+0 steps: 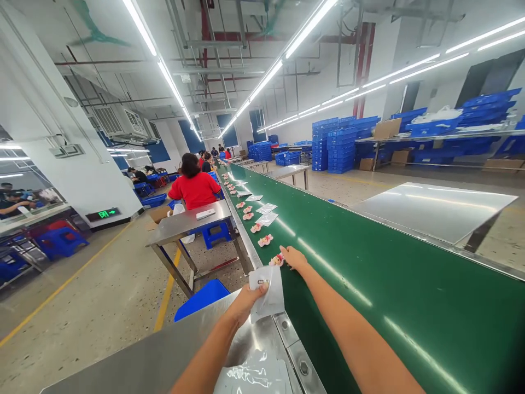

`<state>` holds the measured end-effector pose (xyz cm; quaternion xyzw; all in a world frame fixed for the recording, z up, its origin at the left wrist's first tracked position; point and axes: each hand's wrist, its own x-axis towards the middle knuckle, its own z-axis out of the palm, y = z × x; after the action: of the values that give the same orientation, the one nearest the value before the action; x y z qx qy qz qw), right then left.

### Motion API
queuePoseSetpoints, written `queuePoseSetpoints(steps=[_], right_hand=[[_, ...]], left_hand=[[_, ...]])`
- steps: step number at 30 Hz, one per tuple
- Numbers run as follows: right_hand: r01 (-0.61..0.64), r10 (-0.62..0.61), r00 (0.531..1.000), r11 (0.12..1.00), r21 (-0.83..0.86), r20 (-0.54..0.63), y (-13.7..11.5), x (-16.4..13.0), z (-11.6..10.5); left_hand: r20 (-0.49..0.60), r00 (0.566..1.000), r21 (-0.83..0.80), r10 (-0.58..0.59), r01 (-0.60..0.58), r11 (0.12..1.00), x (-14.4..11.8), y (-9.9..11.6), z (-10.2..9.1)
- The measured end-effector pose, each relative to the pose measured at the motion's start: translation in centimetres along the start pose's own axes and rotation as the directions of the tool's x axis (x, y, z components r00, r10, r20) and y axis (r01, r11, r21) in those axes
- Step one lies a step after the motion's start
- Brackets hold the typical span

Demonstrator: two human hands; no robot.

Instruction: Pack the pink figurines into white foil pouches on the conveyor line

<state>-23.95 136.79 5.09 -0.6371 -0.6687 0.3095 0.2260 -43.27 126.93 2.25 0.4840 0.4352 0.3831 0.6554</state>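
Observation:
My left hand (pixel 247 302) is closed on a flat white pouch (pixel 268 293) with small dark print, thumb on its front, held above the belt's near edge. Over the green conveyor belt (pixel 340 241), my right hand (pixel 294 258) has its fingertips closed at the side of a small pink toy figure (pixel 276 260). More such toy figures (pixel 265 241) lie in a row along the belt's left side. Beside them rest several clear and silvery flat bags (pixel 267 219). A stack of pouches (pixel 252 377) lies on the metal table (pixel 197 345) below my left forearm.
A person in a red top (pixel 193 183) sits left of the belt, behind a metal side table (pixel 184 224). A blue bin (pixel 203 300) stands between the tables. Right of the belt are a metal table (pixel 435 210) and stacked blue crates (pixel 340 148).

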Motion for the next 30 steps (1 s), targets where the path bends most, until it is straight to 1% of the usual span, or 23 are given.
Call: queuePoseSetpoints(steps=[2, 4, 6, 8, 11, 13, 14, 16, 18, 19, 20, 22, 23, 24, 25, 27, 28, 29, 30], right_hand=[[-0.017, 0.017, 1.000, 1.000, 0.000, -0.020, 0.6, 0.7, 0.9], [0.028, -0.027, 0.999, 0.999, 0.015, -0.045, 0.8, 0.5, 1.6], [0.100, -0.095, 0.991, 0.994, 0.045, -0.093, 0.8, -0.3, 1.6], [0.172, -0.156, 0.975, 0.981, 0.090, -0.161, 0.5, -1.5, 0.7], [0.283, -0.239, 0.938, 0.947, 0.155, -0.251, -0.5, -4.3, -1.9], [0.353, -0.299, 0.911, 0.921, 0.164, -0.285, -1.3, -6.5, -3.6], [0.396, -0.344, 0.894, 0.907, 0.146, -0.286, -1.8, -7.6, -4.2], [0.488, -0.459, 0.855, 0.870, 0.070, -0.242, -2.5, -9.6, -4.9], [0.555, -0.550, 0.817, 0.831, -0.025, -0.172, -3.0, -11.1, -4.6], [0.560, -0.564, 0.812, 0.826, -0.067, -0.152, -3.2, -11.6, -4.2], [0.542, -0.551, 0.820, 0.834, -0.104, -0.153, -3.3, -12.1, -3.6], [0.481, -0.509, 0.836, 0.859, -0.175, -0.203, -3.4, -12.9, -2.5], [0.472, -0.511, 0.828, 0.857, -0.204, -0.229, -3.4, -13.3, -2.1], [0.488, -0.535, 0.807, 0.842, -0.228, -0.250, -3.3, -13.7, -1.9], [0.521, -0.574, 0.775, 0.817, -0.248, -0.264, -3.3, -14.2, -1.8], [0.586, -0.645, 0.716, 0.763, -0.273, -0.266, -3.1, -15.3, -2.0], [0.603, -0.664, 0.704, 0.746, -0.281, -0.253, -3.0, -15.9, -2.2], [0.605, -0.667, 0.708, 0.743, -0.286, -0.234, -3.0, -16.5, -2.4], [0.594, -0.657, 0.721, 0.750, -0.290, -0.221, -2.9, -17.1, -2.6]], left_hand=[[-0.021, 0.999, 0.052, 0.033, -0.031, 0.998, 0.0, -0.1, 0.0], [-0.009, 0.999, 0.071, 0.051, -0.050, 0.996, -0.2, 0.0, 0.3], [0.019, 0.998, 0.081, 0.066, -0.067, 0.994, -0.4, 0.1, 0.6], [0.035, 0.996, 0.089, 0.086, -0.088, 0.992, -0.4, 0.1, 0.9], [0.061, 0.990, 0.151, 0.128, -0.136, 0.979, -0.4, 0.2, 1.4], [0.085, 0.986, 0.192, 0.146, -0.160, 0.968, -0.4, 0.3, 1.9], [0.097, 0.984, 0.200, 0.151, -0.168, 0.965, -0.5, 0.4, 2.2], [0.122, 0.980, 0.198, 0.154, -0.177, 0.964, -0.8, 0.6, 2.7], [0.159, 0.978, 0.196, 0.134, -0.164, 0.967, -1.4, 0.8, 3.1], [0.179, 0.977, 0.195, 0.114, -0.149, 0.969, -1.6, 0.8, 3.3], [0.196, 0.976, 0.198, 0.095, -0.134, 0.971, -1.8, 0.8, 3.5], [0.213, 0.974, 0.199, 0.079, -0.122, 0.972, -2.2, 0.7, 3.7], [0.209, 0.974, 0.196, 0.085, -0.127, 0.972, -2.3, 0.6, 3.8], [0.197, 0.976, 0.195, 0.097, -0.136, 0.971, -2.4, 0.7, 4.0], [0.181, 0.977, 0.197, 0.115, -0.150, 0.969, -2.5, 0.8, 4.1], [0.161, 0.973, 0.203, 0.168, -0.199, 0.959, -2.7, 1.2, 4.6], [0.162, 0.966, 0.210, 0.200, -0.232, 0.950, -2.8, 1.5, 5.0], [0.167, 0.958, 0.218, 0.234, -0.267, 0.939, -2.9, 1.8, 5.4], [0.177, 0.948, 0.220, 0.264, -0.299, 0.928, -3.1, 2.1, 5.8]])
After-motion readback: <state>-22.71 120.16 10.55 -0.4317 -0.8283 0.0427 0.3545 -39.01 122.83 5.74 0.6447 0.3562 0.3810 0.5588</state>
